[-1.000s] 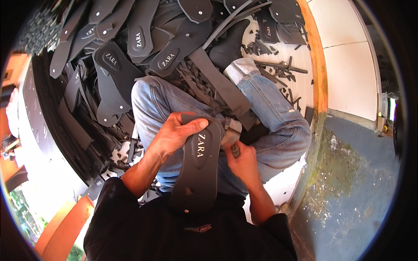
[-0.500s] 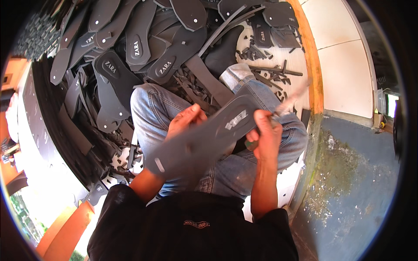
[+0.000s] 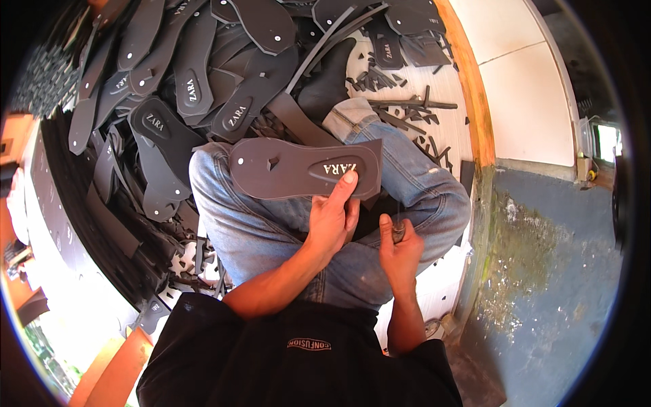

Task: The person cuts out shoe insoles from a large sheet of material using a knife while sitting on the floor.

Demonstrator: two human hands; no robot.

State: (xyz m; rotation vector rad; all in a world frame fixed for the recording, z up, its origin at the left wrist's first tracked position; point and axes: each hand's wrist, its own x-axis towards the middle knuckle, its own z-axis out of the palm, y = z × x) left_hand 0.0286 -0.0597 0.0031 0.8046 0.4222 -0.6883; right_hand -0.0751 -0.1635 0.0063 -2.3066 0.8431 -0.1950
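Observation:
A dark grey foam shoe sole lies level above my crossed legs, its toe end to the left and its squared heel end to the right. White lettering marks an oval inset near the heel, and a small slit piece stands up near the toe. My left hand grips the heel end from below, thumb on top. Lower and to the right, my right hand is closed round the handle of a knife. The knife's thin blade points away from me, barely visible against the dark gap between my legs.
Many similar soles are heaped ahead and to the left. Dark offcuts litter the pale board at the right, which ends at a wooden edge. Beyond it is a stained blue-grey floor. Dark sheets are stacked at the left.
The sole has turned from a slant to level and moved away from my body. My left hand now grips its heel end. My right hand has let go of the sole and moved lower with the knife.

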